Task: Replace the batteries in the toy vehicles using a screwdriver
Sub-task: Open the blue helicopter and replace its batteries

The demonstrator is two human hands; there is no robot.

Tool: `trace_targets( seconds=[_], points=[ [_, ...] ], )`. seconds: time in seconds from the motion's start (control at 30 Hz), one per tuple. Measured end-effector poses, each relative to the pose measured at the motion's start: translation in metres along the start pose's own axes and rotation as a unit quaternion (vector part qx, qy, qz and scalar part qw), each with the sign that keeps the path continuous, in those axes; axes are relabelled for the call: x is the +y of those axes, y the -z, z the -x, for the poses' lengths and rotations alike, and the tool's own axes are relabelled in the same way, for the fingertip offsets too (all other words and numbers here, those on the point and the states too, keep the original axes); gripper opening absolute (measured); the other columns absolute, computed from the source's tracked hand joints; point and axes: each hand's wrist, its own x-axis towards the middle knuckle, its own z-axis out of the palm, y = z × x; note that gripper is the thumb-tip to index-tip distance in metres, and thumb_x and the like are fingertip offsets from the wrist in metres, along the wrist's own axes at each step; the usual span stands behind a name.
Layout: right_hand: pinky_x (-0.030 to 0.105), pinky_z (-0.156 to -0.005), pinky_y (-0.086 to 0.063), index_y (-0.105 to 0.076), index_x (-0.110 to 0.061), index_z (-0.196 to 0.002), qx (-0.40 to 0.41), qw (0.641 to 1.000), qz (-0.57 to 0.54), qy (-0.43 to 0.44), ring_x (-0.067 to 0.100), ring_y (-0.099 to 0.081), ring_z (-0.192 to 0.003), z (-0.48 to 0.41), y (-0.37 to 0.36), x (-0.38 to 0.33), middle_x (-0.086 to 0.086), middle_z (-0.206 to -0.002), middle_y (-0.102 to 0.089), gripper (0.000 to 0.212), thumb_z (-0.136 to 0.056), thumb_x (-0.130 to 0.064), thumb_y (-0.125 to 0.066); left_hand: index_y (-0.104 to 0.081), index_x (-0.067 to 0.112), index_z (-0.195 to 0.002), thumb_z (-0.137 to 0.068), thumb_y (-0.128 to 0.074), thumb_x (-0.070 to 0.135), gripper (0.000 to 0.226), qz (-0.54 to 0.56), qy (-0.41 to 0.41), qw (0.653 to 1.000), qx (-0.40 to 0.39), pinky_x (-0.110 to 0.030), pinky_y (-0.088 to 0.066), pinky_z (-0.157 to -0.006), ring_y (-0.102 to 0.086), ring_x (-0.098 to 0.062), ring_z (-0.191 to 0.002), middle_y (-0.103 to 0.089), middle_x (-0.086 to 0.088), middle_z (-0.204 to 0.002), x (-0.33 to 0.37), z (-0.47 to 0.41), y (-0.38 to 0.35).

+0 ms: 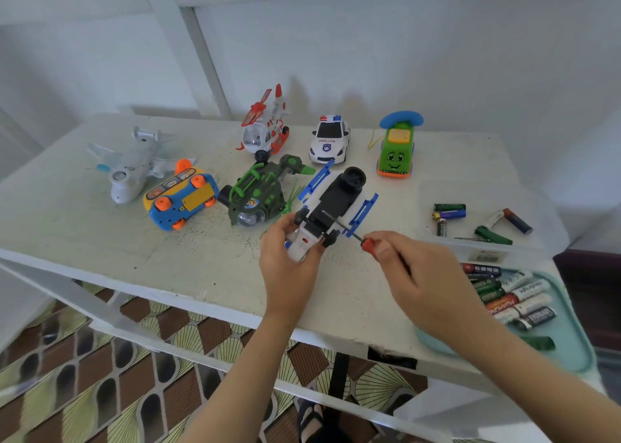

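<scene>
A white and blue toy helicopter (339, 200) lies upside down in the middle of the table, its black underside facing up. My left hand (289, 251) grips its near white end. My right hand (413, 274) holds a screwdriver (364, 241) with a red handle. The metal shaft runs up-left, and its tip meets the black underside of the helicopter.
Other toys stand behind: a white plane (134, 167), a blue and yellow car (181, 197) on its back, a green helicopter (258, 193), a red and white helicopter (265, 130), a police car (329, 140), a green car (396, 153). A clear box (537, 241) and a teal tray (578, 341) hold batteries at the right.
</scene>
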Motion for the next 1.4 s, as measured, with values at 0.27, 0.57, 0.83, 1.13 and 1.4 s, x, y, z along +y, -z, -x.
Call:
trace_targets(
  seconds=[0.27,0.57,0.83,1.13,1.4],
  points=[
    [0.018,-0.075,-0.052,-0.057,-0.010,-0.097,0.179,0.941,-0.285,-0.041,0.010,-0.068,-0.084,-0.025,0.014,-0.004,0.002,-0.090,-0.071,0.029,-0.075,-0.009,-0.076,-0.059,0.016,-0.110,-0.070,-0.082,0.011,0.046,0.002,-0.033,0.999,0.000,-0.009,-0.042,-0.080,-0.055,-0.010,-0.090,-0.060,0.002,-0.098,-0.007,-0.001,0.001],
    [0.032,-0.079,-0.057,-0.055,-0.015,-0.100,0.220,0.929,-0.299,-0.005,0.012,-0.071,-0.082,-0.044,0.011,-0.011,0.003,-0.089,-0.065,0.017,-0.091,-0.002,-0.060,-0.057,0.019,-0.107,-0.070,-0.077,0.026,0.042,0.008,-0.058,0.998,-0.006,-0.015,-0.046,-0.080,-0.055,-0.008,-0.089,-0.056,0.016,-0.097,-0.007,-0.002,0.002],
    [0.010,-0.072,-0.050,-0.051,-0.013,-0.104,0.208,0.959,-0.162,0.100,-0.005,-0.067,-0.080,-0.045,0.006,-0.013,-0.016,-0.086,-0.059,0.021,-0.091,0.001,-0.058,-0.057,0.019,-0.108,-0.068,-0.079,0.016,0.045,0.004,-0.044,0.999,-0.004,-0.009,-0.042,-0.082,-0.052,0.005,-0.090,-0.056,0.014,-0.097,-0.007,-0.003,0.001],
    [0.020,-0.075,-0.054,-0.055,-0.008,-0.108,0.184,0.965,-0.105,0.157,0.005,-0.067,-0.084,-0.049,0.002,-0.008,-0.006,-0.087,-0.059,0.020,-0.090,0.000,-0.058,-0.062,0.013,-0.110,-0.068,-0.079,0.017,0.045,0.008,-0.028,1.000,-0.011,-0.017,-0.046,-0.081,-0.057,-0.009,-0.091,-0.063,-0.001,-0.097,-0.010,-0.003,0.001],
    [0.011,-0.080,-0.049,-0.046,-0.020,-0.113,0.129,0.969,-0.149,0.149,0.008,-0.066,-0.089,-0.059,0.009,-0.022,-0.003,-0.098,-0.064,0.040,-0.085,0.001,-0.065,-0.059,0.018,-0.109,-0.068,-0.080,0.015,0.046,0.008,-0.041,0.999,-0.004,-0.011,-0.042,-0.082,-0.053,0.005,-0.091,-0.059,0.013,-0.098,-0.007,-0.003,0.001]
  ],
)
